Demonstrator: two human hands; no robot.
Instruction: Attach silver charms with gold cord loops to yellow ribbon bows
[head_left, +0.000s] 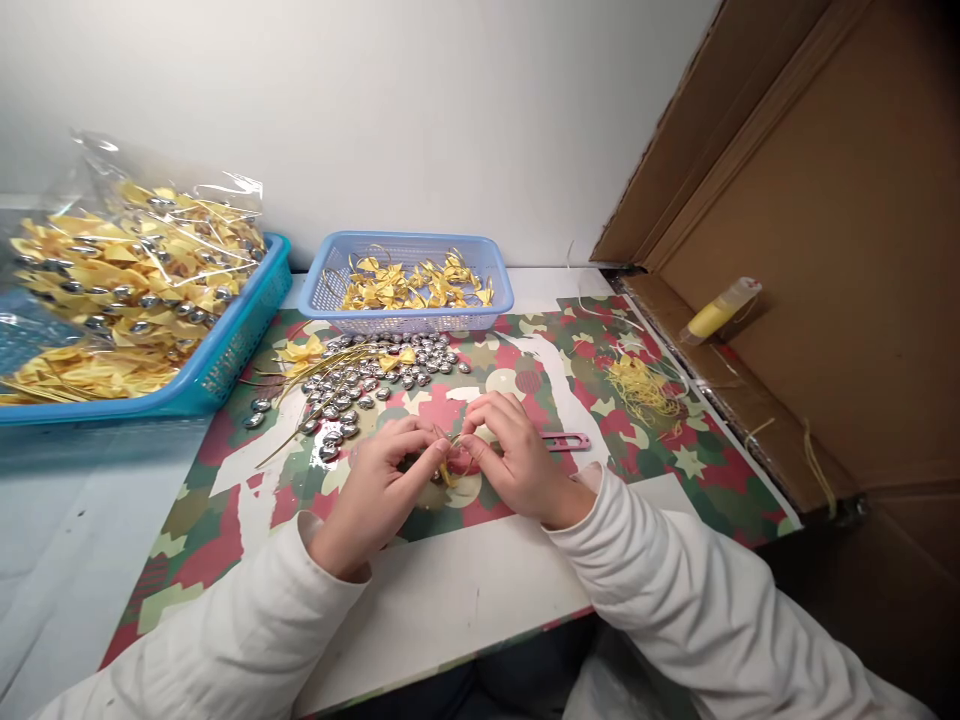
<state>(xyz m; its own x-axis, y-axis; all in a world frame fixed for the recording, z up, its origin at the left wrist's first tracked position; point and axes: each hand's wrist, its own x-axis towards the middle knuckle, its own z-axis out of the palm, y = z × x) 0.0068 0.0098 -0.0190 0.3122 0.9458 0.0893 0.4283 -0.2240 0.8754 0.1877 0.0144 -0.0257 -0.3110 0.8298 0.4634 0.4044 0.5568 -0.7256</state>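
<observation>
White sleeves [660, 570] lie near; fingers of my left hand [379, 490] and right hand [519, 456] pinch thin cord [454, 439]; I should tension it gently, evenly.

White sleeves [675, 590] wrinkling in loose folds; plain cuffs [576, 528] gaping slightly, leaving left hand [382, 485], right hand [517, 455] bare; dark trousers [536, 665] showing below.

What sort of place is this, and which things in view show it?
Probably a small handcraft workstation, perhaps for piecework: silvery beads lie loose on a patterned surface, a light-blue basket holds yellow bows, and a clear bag bulges with yellow and silvery pieces.
</observation>
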